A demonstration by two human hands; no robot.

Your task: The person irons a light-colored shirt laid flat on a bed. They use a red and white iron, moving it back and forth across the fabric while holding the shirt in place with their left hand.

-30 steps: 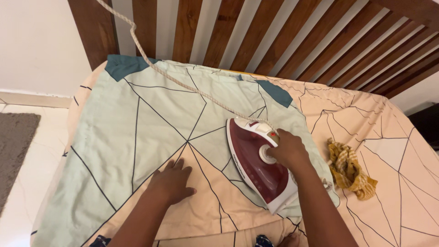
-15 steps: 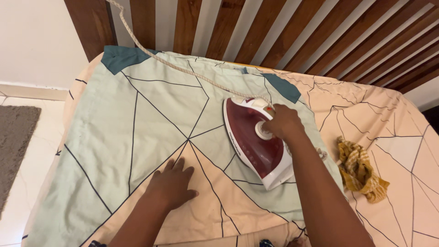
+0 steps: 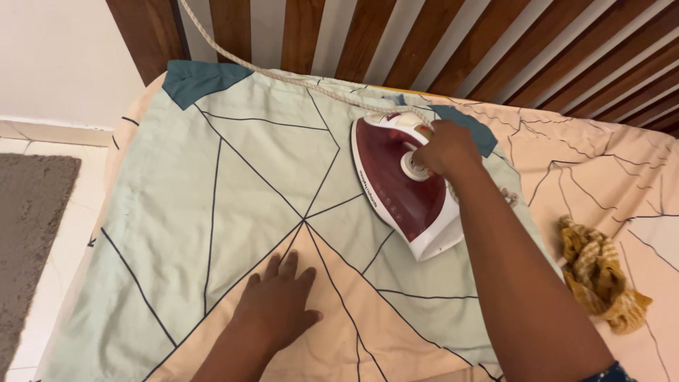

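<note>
R hand [image 3: 444,150] clamps steam iron [image 3: 403,185] handle; iron's long axis runs diagonally, tip toward lower right. L hand [image 3: 277,304] flat, fingers spread, on pillowcase [image 3: 233,184] nearer the person.

Head camera looks steeply down (close) at the bed [image 3: 622,163].

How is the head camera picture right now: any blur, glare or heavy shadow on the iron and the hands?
Head view: sharp, evenly lit. The iron shows a mild sheen, no blown glare. The right hand and left hand cast only soft shadows on the patterned cloth. The slatted headboard leans outward near the top edge.
</note>
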